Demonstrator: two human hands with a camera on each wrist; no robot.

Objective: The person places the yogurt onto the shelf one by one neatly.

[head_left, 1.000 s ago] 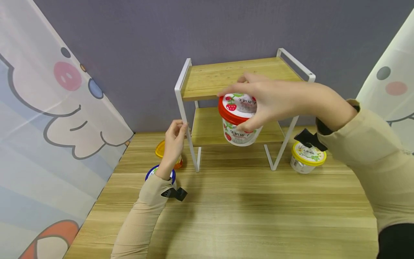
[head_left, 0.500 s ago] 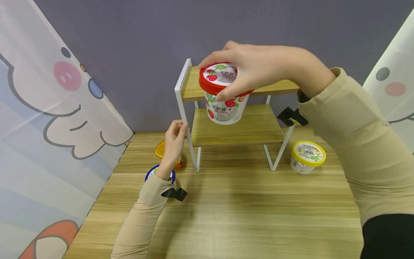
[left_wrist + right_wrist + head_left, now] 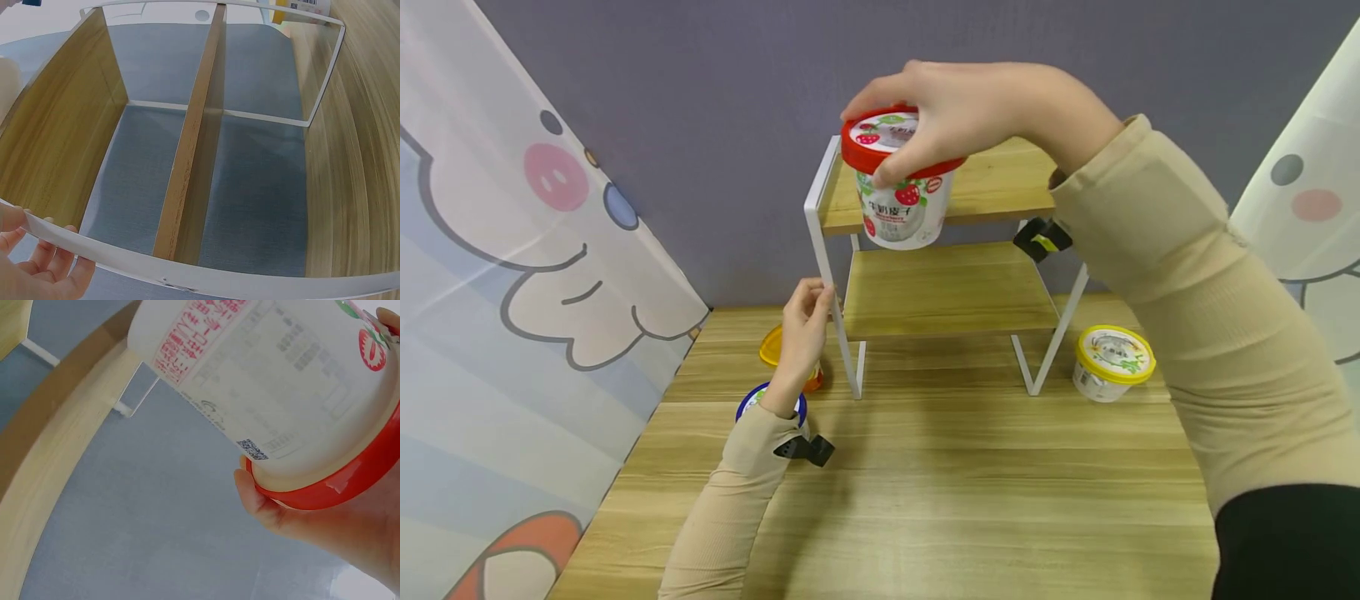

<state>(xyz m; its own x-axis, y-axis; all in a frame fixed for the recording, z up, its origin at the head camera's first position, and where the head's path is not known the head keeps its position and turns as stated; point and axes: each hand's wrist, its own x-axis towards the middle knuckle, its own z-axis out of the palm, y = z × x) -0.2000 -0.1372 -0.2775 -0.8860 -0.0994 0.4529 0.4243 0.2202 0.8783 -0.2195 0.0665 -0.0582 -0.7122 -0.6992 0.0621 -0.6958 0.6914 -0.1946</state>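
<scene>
My right hand (image 3: 973, 112) grips a white tub (image 3: 904, 208) by its red, strawberry-printed lid, thumb at the front and fingers over the far side. The tub is upright, in front of the left part of the two-tier shelf's top board (image 3: 1000, 175). In the right wrist view the tub (image 3: 281, 381) shows its printed back, near the board's edge (image 3: 69, 412). My left hand (image 3: 805, 325) holds the shelf's white front-left post (image 3: 822, 250). Seen from the left wrist, its fingers (image 3: 59, 265) curl round that white bar (image 3: 125, 259).
A yellow-lidded tub (image 3: 1114, 364) stands on the wooden table (image 3: 985, 500) right of the shelf. Beside my left forearm are a blue-lidded tub (image 3: 752, 402) and an orange-lidded container (image 3: 771, 346), both partly hidden. The lower board (image 3: 951, 292) spans the frame; a grey wall (image 3: 737, 167) rises behind.
My right hand has lifted the red-lidded tub up and to the left, from in front of the lower tier to the height of the top board. The left hand has stayed put.
</scene>
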